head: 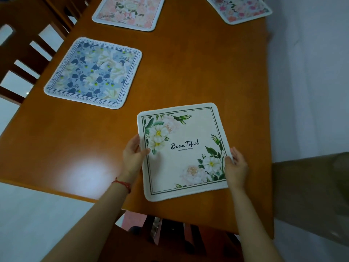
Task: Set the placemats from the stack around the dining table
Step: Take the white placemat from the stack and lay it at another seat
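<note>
Four placemats (184, 151) lie apart on the wooden table (188, 72).

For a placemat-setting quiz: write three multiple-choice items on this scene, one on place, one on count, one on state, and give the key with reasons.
1. Where does the blue placemat lie?
A. left side of the table
B. on a chair
C. under the cream placemat

2. How many placemats show?
A. two
B. four
C. six

3. How is the cream placemat held?
A. by the left hand only
B. by neither hand
C. by both, the right hand too

Key: A, it lies beside the left edge; B, cream, blue, pink placemat, corner placemat; C, each hand pinches a side edge.
</note>
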The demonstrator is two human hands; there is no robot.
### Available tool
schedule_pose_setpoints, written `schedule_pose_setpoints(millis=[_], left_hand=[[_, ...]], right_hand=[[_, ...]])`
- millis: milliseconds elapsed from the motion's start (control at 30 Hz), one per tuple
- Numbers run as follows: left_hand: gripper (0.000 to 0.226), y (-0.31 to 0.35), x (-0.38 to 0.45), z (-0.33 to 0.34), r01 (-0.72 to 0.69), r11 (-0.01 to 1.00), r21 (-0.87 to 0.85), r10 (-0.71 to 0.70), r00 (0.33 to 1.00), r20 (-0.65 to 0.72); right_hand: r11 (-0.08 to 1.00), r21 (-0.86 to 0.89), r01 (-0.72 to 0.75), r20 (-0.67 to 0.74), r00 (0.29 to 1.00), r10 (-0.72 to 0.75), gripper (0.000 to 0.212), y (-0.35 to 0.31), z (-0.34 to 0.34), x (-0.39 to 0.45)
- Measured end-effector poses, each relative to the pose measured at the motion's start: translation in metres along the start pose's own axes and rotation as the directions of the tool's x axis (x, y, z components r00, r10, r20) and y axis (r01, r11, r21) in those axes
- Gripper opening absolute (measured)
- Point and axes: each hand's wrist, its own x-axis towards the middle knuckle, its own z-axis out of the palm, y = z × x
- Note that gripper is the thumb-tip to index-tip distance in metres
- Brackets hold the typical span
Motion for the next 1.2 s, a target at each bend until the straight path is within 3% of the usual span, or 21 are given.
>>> schedule_pose_setpoints(millis=[300, 533, 933, 1200], left_hand=[[0.054, 0.002, 0.024, -0.014, -0.038, 0.99, 0.135, 0.025, 0.995, 0.096], [0.049, -0.023, -0.002, -0.024, -0.01, 0.986, 0.166, -0.011, 0.992, 0.123], [0.049, -0.006, 0.021, -0.02, -0.063, 0.975, 0.214, 0.043, 0.995, 0.095], [0.052, -0.016, 0.023, -0.022, -0.013, 0.979, 0.204, -0.002, 0.997, 0.072]], right_hand=[[0.995, 0.054, -0.087, -0.089, 0.992, 0.091, 0.043, 0.007, 0.004, -0.029], [0.995, 0.084, -0.045, -0.039, 0.998, 0.049, 0.042, -0.002, 0.001, -0.014], [0.982, 0.148, -0.115, -0.065, 0.99, 0.125, 0.044, 0.009, 0.017, -0.046], [0.983, 0.15, -0.103, -0.065, 0.991, 0.114, 0.044, 0.011, 0.01, -0.043]])
